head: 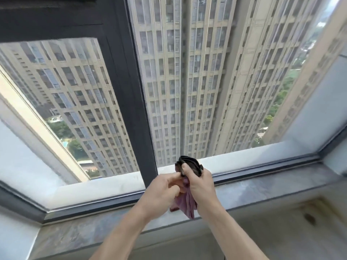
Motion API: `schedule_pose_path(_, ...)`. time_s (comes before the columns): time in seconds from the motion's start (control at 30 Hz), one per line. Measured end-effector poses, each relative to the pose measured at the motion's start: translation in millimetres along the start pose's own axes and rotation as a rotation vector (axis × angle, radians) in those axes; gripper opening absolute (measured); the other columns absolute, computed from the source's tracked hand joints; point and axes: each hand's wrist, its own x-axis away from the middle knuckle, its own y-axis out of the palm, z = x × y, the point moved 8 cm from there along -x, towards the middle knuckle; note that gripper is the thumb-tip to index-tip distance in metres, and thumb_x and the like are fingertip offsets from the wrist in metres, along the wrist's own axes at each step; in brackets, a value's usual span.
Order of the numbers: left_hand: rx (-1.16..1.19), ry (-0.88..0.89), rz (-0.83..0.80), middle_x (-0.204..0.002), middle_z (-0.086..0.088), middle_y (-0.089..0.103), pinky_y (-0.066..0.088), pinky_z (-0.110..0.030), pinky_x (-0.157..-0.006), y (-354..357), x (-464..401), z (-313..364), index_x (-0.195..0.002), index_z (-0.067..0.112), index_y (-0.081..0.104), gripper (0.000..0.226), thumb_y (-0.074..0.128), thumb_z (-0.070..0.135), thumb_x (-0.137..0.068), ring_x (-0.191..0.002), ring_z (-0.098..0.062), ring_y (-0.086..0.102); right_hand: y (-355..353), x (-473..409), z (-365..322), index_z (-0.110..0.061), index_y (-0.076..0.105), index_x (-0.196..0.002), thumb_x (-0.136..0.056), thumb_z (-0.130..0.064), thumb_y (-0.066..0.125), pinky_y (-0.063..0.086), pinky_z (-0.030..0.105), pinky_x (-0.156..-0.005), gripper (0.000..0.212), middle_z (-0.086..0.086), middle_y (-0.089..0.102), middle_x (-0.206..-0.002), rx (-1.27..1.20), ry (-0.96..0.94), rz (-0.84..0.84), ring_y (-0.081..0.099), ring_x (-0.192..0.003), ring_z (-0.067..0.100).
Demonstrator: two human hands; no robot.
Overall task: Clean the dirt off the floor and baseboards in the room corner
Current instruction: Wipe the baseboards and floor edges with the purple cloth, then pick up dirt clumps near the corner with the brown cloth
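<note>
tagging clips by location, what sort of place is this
Likely a high-rise flat, at a bay window: tall apartment towers outside seen from far up, a dark window frame, and a marble-like sill. Both hands hold a cloth.

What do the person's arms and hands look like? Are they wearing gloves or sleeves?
No gloves and no sleeves show. The left hand and the right hand are both bare, and both forearms are uncovered right down to the picture's bottom edge. No watch, ring or bracelet is visible.

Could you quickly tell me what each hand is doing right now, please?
Left hand: fingers pinch the purple cloth.
Right hand: grips the bunched top of the same cloth.
</note>
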Motion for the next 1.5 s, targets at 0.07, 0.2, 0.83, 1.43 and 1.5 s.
schedule_pose_path(0.07, 0.014, -0.003, -0.029, -0.089, -0.019, 0.076, 0.055, -0.03, -0.068, 17, -21, -6, -0.103, -0.006, 0.065, 0.045, 0.028, -0.023, -0.083, -0.073, -0.031, 0.073, -25, -18, 8, -0.013, 0.061, -0.07, -0.098, -0.022, 0.07, 0.048, 0.032, -0.057, 0.031, 0.001, 0.055, -0.059, 0.002, 0.019, 0.037, 0.055, -0.058, 0.019)
schedule_pose_path(0.2, 0.089, -0.05, -0.074, -0.092, -0.028, 0.072, 0.059, -0.034, -0.073, 46, -52, -25, -0.107, -0.01, 0.064, 0.049, 0.025, -0.025, -0.08, -0.08, -0.045, 0.071, -73, -40, 26, -0.014, 0.07, -0.082, -0.097, -0.03, 0.071, 0.055, 0.034, -0.07, 0.022, -0.005, 0.069, -0.068, 0.119, 0.016, 0.184, 0.066, -0.069, 0.014)
schedule_pose_path(0.83, -0.17, -0.409, -0.346, -0.116, 0.016, 0.075, 0.049, -0.024, -0.101, 118, -115, -236, -0.121, 0.042, 0.067, 0.066, 0.042, -0.006, -0.083, -0.111, 0.0, 0.067, -196, -66, 228, -0.018, 0.075, -0.096, -0.097, -0.031, 0.071, 0.053, 0.036, -0.08, 0.014, -0.005, 0.075, -0.079, 0.194, 0.382, 0.37, 0.069, -0.076, 0.013)
schedule_pose_path(1.43, -0.236, -0.988, 0.49, -0.115, -0.001, 0.069, 0.051, -0.04, -0.102, -49, -164, -489, -0.122, 0.015, 0.065, 0.047, 0.083, 0.036, -0.084, -0.108, -0.027, 0.068, -231, -186, 293, -0.039, 0.046, -0.152, -0.101, -0.047, 0.057, 0.034, 0.049, -0.109, 0.052, -0.008, 0.037, -0.163, 1.238, 0.353, -0.052, 0.039, -0.141, 0.027)
schedule_pose_path(1.5, -0.209, -1.039, 0.498, -0.116, -0.005, 0.071, 0.054, -0.044, -0.1, -46, -170, -510, -0.126, 0.013, 0.061, 0.063, 0.084, 0.048, -0.079, -0.108, -0.033, 0.07, -224, -178, 307, -0.031, 0.053, -0.147, -0.101, -0.042, 0.059, 0.037, 0.048, -0.108, 0.047, -0.006, 0.045, -0.158, 1.165, 0.371, -0.052, 0.044, -0.138, 0.028)
